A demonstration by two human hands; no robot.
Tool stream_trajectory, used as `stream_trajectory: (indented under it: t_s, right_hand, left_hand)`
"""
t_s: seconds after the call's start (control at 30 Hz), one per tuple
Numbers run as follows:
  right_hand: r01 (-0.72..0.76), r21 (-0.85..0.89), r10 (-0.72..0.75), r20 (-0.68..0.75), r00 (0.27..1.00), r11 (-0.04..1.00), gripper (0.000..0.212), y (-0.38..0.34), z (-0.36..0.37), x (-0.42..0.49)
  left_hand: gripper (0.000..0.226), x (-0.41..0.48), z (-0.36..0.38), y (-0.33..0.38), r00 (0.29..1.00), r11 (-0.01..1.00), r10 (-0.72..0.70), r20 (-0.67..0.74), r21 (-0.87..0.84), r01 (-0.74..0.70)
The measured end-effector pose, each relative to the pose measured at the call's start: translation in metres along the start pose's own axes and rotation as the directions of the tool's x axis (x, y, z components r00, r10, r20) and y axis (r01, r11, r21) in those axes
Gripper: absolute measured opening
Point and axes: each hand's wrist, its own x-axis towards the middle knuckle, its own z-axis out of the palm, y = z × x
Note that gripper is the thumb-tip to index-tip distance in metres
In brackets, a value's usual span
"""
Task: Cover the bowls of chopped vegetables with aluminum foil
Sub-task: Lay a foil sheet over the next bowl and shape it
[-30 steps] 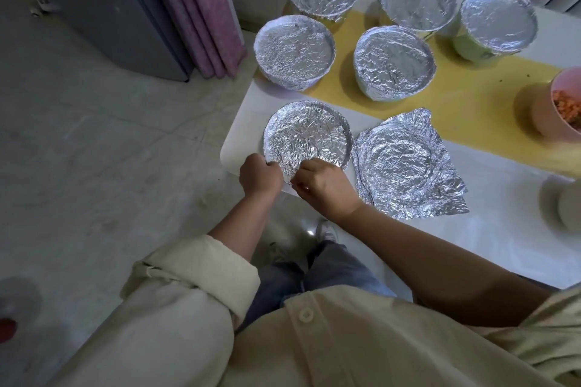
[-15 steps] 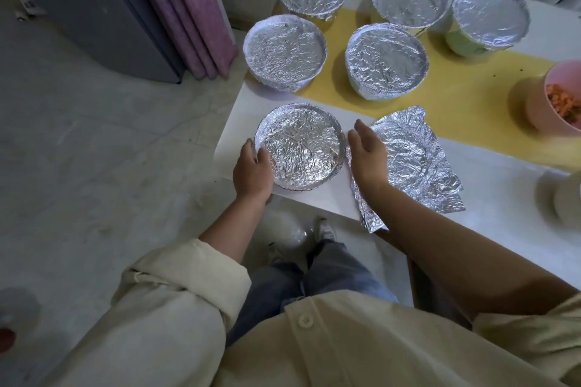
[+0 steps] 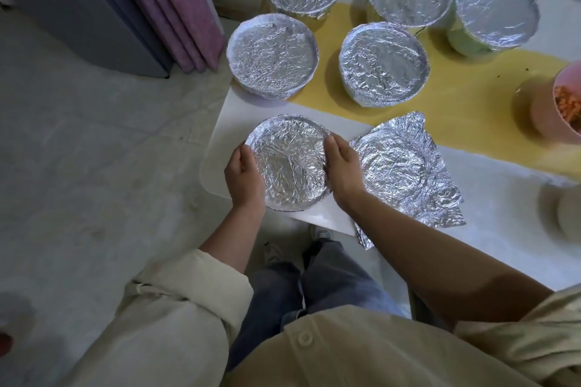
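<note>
A foil-covered bowl (image 3: 289,163) stands near the table's front left corner. My left hand (image 3: 243,177) cups its left rim and my right hand (image 3: 341,168) cups its right rim, fingers curved against the foil edge. A loose crumpled foil sheet (image 3: 405,166) with a round imprint lies flat just right of that bowl. Behind them stand several more foil-covered bowls, among them one at the left (image 3: 272,55) and one at the centre (image 3: 383,63). An uncovered pink bowl (image 3: 553,110) with chopped orange vegetables sits at the right edge.
The white table (image 3: 490,229) carries a yellow runner (image 3: 471,97) under the back bowls. A pale round object (image 3: 569,210) shows at the far right edge. Pink curtain (image 3: 176,6) and a grey cabinet (image 3: 78,9) stand left, beyond the table, over a grey floor.
Both hands moved from the bowl's near edge outward to its left and right sides and now cup the rim. The camera view has shifted closer.
</note>
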Motion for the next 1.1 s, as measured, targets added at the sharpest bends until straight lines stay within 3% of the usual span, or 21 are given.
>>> stream_trajectory:
  t_s: [0.17,0.27,0.37,0.5,0.6,0.67,0.97,1.1]
  right_hand:
    - [0.041,-0.008,-0.041,-0.018,0.999,0.999,0.035,0.002,0.003,0.0]
    - [-0.019,-0.001,0.019,0.028,0.999,1.0,0.019,-0.002,-0.005,0.005]
    - [0.01,0.023,-0.012,0.092,0.996,1.0,0.035,-0.013,-0.015,0.018]
    - [0.097,-0.128,-0.065,0.237,0.969,0.987,0.035,-0.034,-0.015,0.047]
    - [0.117,-0.19,-0.03,0.41,0.911,0.975,0.034,-0.039,-0.009,0.058]
    - [0.133,-0.22,-0.014,0.468,0.883,0.966,0.033,-0.033,-0.007,0.063]
    - [0.032,-0.238,0.087,0.473,0.877,0.971,0.025,-0.033,-0.004,0.067]
    - [0.071,-0.27,0.079,0.506,0.859,0.96,0.032,-0.041,-0.01,0.068]
  left_hand:
    - [0.032,0.0,0.0,-0.001,0.999,0.999,0.029,-0.014,0.036,-0.028]
    - [0.027,0.001,-0.004,0.007,0.999,0.998,-0.002,0.052,0.067,-0.002]
    - [0.032,0.012,-0.012,0.017,0.982,0.981,0.078,0.172,0.165,-0.106]
    - [0.036,0.035,-0.012,0.022,0.913,0.956,0.186,0.363,0.149,-0.253]
    - [0.034,0.04,-0.007,0.024,0.852,0.927,0.254,0.457,0.136,-0.349]
    - [0.035,0.04,-0.005,0.022,0.833,0.908,0.288,0.471,0.142,-0.394]
    - [0.034,0.044,-0.001,0.019,0.846,0.874,0.31,0.433,0.22,-0.433]
    - [0.03,0.043,-0.004,0.022,0.867,0.919,0.23,0.443,0.195,-0.343]
